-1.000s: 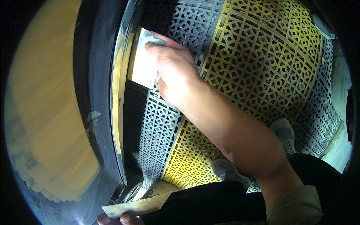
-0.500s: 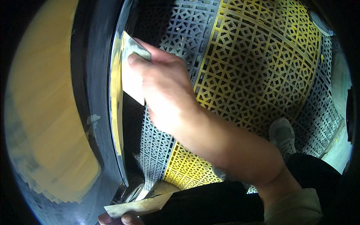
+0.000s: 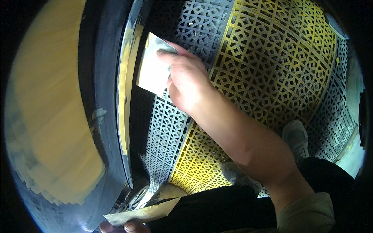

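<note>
A dark car body panel (image 3: 107, 70) curves down the left side, with a wide tan patch of filler (image 3: 46, 108) spread over it. A narrow yellowish strip of filler (image 3: 125, 81) runs along the panel's edge. My right hand (image 3: 188, 79) is closed on a flat, pale filler spreader (image 3: 149, 70), thumb on its upper face. The spreader stands a little to the right of the edge, apart from it. At the bottom, my left hand (image 3: 136, 226) pinches a second flat spreader (image 3: 145, 213) with filler smeared on it; most of this hand is cut off by the frame.
Grey and yellow perforated floor tiles (image 3: 268, 66) spread under and right of my right arm. My shoes (image 3: 296, 139) stand on them. Part of a wheel (image 3: 140, 198) shows below the panel's lower end. A pale surface (image 3: 351, 149) borders the tiles at far right.
My right hand has drawn the spreader off the filler strip on the panel edge, moving right. More of the strip now shows. My left hand and its spreader have barely shifted.
</note>
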Demonstrator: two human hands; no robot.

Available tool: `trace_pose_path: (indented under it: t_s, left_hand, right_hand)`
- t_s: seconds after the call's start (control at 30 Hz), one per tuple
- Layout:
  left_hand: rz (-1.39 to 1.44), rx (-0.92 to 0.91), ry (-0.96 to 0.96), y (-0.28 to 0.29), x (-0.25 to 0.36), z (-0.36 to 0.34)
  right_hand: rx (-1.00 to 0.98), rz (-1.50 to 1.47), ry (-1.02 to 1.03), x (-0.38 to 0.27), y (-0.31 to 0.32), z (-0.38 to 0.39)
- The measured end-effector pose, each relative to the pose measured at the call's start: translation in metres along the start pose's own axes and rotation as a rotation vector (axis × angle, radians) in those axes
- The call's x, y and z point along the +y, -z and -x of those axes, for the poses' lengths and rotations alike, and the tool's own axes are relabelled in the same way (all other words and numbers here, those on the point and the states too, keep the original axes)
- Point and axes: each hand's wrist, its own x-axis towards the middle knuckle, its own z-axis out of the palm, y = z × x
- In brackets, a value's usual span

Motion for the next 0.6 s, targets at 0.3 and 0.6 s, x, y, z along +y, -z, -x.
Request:
trace_pose_path:
  t_s: [0.3,0.6]
  left_hand:
    - [-0.085,0.228,-0.182,0.01,-0.055,0.014]
    - [0.147,0.024,-0.015,0.02,-0.041,0.022]
  right_hand:
    - [-0.013,0.032,-0.015,-0.007,-0.019,0.003]
    - [-0.171,-0.033,0.072,0.003,-0.028,0.019]
